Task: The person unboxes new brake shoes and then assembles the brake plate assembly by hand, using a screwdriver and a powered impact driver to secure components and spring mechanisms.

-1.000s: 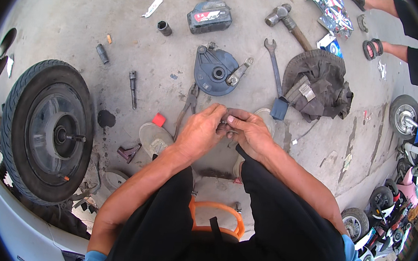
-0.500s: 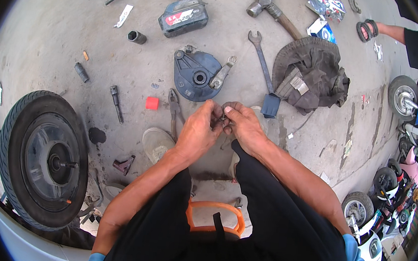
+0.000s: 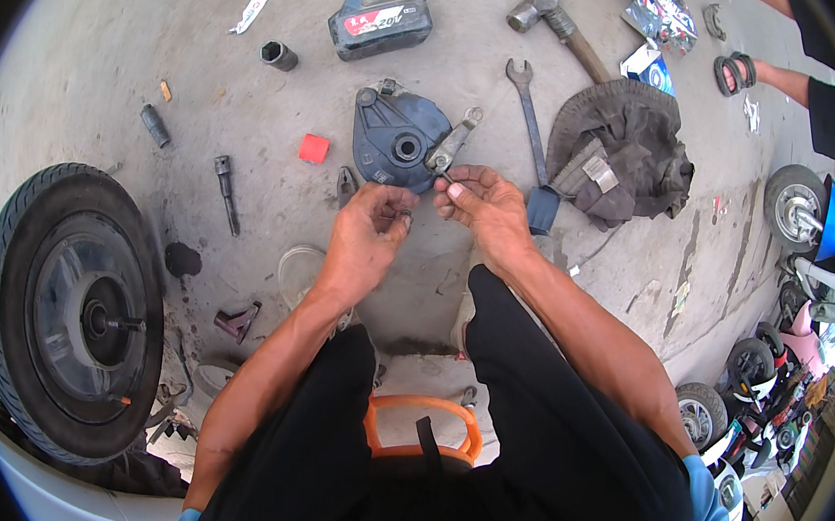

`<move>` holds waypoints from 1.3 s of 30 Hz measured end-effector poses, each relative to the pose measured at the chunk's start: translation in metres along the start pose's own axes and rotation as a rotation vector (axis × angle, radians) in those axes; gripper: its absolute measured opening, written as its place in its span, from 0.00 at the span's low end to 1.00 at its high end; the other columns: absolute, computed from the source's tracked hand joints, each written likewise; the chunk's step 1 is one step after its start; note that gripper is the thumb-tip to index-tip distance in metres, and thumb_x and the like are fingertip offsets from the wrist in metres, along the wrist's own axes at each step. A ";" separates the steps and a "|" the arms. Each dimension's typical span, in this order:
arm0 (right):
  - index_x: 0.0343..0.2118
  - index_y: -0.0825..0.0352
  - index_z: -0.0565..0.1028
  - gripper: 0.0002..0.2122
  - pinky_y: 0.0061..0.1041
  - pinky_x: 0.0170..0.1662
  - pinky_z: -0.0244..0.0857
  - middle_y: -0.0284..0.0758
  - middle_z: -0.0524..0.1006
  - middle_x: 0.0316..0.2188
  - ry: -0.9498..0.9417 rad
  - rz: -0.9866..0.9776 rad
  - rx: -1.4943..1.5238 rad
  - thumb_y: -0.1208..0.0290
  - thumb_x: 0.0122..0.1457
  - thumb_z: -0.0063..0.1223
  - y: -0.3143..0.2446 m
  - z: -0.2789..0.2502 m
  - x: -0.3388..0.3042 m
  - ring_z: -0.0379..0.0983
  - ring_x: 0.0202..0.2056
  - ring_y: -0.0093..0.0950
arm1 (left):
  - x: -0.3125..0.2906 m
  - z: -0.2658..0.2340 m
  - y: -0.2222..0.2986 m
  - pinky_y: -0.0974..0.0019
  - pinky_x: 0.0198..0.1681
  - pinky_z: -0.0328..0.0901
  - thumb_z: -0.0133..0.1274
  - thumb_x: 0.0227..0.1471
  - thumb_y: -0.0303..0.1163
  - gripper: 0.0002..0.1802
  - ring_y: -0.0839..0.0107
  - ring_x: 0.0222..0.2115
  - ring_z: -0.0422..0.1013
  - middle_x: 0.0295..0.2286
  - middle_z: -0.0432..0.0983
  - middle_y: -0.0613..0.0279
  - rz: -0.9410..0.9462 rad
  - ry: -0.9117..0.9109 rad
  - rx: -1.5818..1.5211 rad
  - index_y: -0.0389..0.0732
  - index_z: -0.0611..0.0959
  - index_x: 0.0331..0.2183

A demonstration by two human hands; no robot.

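A dark drum brake plate (image 3: 389, 137) lies on the concrete floor in front of me, with a metal brake lever (image 3: 456, 139) on its right side. My right hand (image 3: 487, 212) pinches a small bolt-like metal piece (image 3: 452, 177) between thumb and forefinger, close by the lever's lower end. Just below the plate, my left hand (image 3: 364, 240) is closed, fingertips and thumb together around something too small to name. Pliers (image 3: 346, 185) lie partly hidden behind the left hand. An open-end wrench (image 3: 526, 120) rests to the right of the plate.
Above lie a cordless impact wrench (image 3: 380, 21), a socket (image 3: 278, 55) and a hammer (image 3: 560, 28). A dark cloth (image 3: 619, 154) is at right, a wheel (image 3: 70, 318) at left. Another person's sandalled foot (image 3: 735, 74) stands upper right. Scooters (image 3: 823, 224) line the right edge.
My hands, together around a small metal piece before, have parted. The right hand has moved up to the brake lever; the left has shifted left. The whole view has tilted slightly.
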State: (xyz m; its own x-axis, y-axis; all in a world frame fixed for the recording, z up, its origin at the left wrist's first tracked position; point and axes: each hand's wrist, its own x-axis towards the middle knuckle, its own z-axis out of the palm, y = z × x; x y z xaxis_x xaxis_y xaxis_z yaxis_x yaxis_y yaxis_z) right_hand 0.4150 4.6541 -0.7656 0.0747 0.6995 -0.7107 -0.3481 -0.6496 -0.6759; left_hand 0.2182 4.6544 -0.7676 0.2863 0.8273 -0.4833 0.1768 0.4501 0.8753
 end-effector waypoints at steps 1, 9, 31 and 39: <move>0.48 0.78 0.69 0.11 0.26 0.40 0.77 0.43 0.80 0.39 0.000 0.001 -0.002 0.81 0.65 0.52 0.001 -0.003 0.001 0.79 0.34 0.27 | 0.001 -0.001 0.002 0.70 0.44 0.72 0.55 0.56 0.14 0.14 0.75 0.39 0.76 0.41 0.78 0.61 -0.001 0.000 -0.002 0.32 0.80 0.45; 0.43 0.73 0.73 0.12 0.23 0.31 0.72 0.40 0.81 0.34 -0.002 0.146 -0.031 0.68 0.67 0.56 -0.004 -0.007 0.012 0.78 0.29 0.26 | 0.009 -0.005 0.008 0.70 0.41 0.71 0.52 0.61 0.18 0.10 0.76 0.33 0.74 0.33 0.78 0.61 -0.077 0.060 -0.181 0.30 0.81 0.44; 0.38 0.74 0.77 0.16 0.23 0.25 0.68 0.37 0.79 0.27 -0.208 0.242 -0.231 0.62 0.71 0.50 -0.010 -0.016 0.023 0.75 0.23 0.22 | 0.033 -0.011 0.028 0.67 0.41 0.71 0.58 0.55 0.18 0.10 0.69 0.36 0.76 0.37 0.79 0.58 0.362 0.194 0.417 0.35 0.81 0.41; 0.37 0.74 0.78 0.13 0.22 0.26 0.68 0.35 0.79 0.25 -0.075 -0.016 -0.292 0.65 0.67 0.57 -0.002 -0.002 0.015 0.74 0.23 0.20 | 0.049 -0.020 0.035 0.60 0.45 0.70 0.62 0.49 0.19 0.11 0.59 0.40 0.74 0.39 0.77 0.58 0.554 0.157 0.568 0.36 0.84 0.37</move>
State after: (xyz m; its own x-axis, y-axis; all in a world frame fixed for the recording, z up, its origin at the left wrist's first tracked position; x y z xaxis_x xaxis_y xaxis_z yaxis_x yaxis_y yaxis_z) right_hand 0.4188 4.6656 -0.7756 0.0050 0.7234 -0.6904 -0.0630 -0.6888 -0.7222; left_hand 0.2197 4.7174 -0.7598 0.3443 0.9367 0.0633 0.5117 -0.2437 0.8239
